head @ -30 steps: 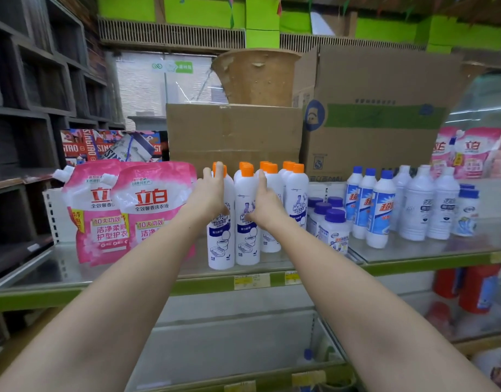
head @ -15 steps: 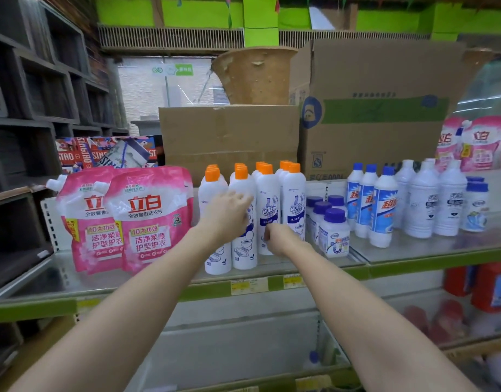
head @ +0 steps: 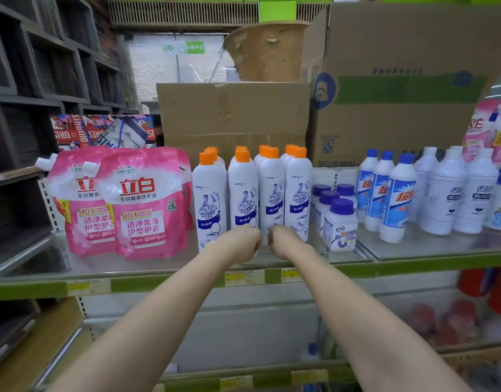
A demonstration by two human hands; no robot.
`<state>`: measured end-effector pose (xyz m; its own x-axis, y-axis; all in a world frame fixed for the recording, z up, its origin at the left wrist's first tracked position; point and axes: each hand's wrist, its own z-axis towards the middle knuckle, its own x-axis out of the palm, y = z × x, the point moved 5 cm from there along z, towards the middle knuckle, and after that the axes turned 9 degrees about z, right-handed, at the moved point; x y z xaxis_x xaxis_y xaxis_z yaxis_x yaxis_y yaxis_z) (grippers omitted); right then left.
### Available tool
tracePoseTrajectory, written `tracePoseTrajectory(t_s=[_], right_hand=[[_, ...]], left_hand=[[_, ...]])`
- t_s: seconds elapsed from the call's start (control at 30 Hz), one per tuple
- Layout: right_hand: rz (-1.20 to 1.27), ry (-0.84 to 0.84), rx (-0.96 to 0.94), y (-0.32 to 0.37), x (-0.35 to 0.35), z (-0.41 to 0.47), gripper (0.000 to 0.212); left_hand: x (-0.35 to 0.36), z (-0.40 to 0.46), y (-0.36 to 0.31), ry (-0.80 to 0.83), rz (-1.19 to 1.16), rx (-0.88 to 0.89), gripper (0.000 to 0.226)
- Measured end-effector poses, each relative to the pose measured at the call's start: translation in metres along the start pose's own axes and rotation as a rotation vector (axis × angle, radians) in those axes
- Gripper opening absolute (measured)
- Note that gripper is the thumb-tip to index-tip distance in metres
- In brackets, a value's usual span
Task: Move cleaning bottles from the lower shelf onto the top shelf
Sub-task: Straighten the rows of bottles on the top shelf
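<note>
Change since half a second ago: both hands have dropped from the bottles' bodies to their bases. Left hand (head: 238, 244) and right hand (head: 286, 241) are now low, side by side, at the foot of the orange-capped bottles (head: 252, 193). The bottles have not shifted.

Fingers: both hands seen from the back, fingers curled under; neither holds anything that shows. Whether the knuckles touch the bottles cannot be told.

Orientation: every orange-capped bottle upright, long axis vertical, cap up, label facing the camera.

Location: on the top shelf (head: 187, 281), just right of the pink pouches (head: 141, 202).

Count: orange-capped bottles in four columns, front to back; about twelve caps visible, rear ones partly hidden. Pink pouches: three at least. Right of the orange-capped bottles: four squat purple-capped jars (head: 341, 222), then three blue-capped bottles (head: 396, 199), then plain white bottles (head: 444, 196), number unclear. Behind the orange-capped bottles: two cardboard boxes (head: 232, 117).
</note>
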<state>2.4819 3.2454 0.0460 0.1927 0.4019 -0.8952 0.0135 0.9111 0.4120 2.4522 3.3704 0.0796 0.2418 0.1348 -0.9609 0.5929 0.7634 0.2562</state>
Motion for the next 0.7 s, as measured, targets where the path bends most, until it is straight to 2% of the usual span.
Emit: tracePoseTrajectory(t_s=[0.23, 0.47, 0.6, 0.7], right_hand=[[-0.027, 0.000, -0.070, 0.017, 0.014, -0.005, 0.031], [0.079, 0.081, -0.052, 0.026, 0.011, -0.004, 0.033], [0.071, 0.070, -0.027, 0.009, 0.002, -0.007, 0.037], [0.026, 0.050, 0.039, -0.020, -0.009, -0.013, 0.026]], left_hand=[[-0.003, 0.006, -0.002, 0.054, 0.034, -0.012, 0.017], [-0.007, -0.001, -0.008, 0.070, 0.041, -0.037, 0.016], [-0.006, -0.003, -0.008, 0.057, 0.019, -0.059, 0.015], [-0.006, 0.003, -0.009, 0.031, -0.036, -0.080, 0.013]])
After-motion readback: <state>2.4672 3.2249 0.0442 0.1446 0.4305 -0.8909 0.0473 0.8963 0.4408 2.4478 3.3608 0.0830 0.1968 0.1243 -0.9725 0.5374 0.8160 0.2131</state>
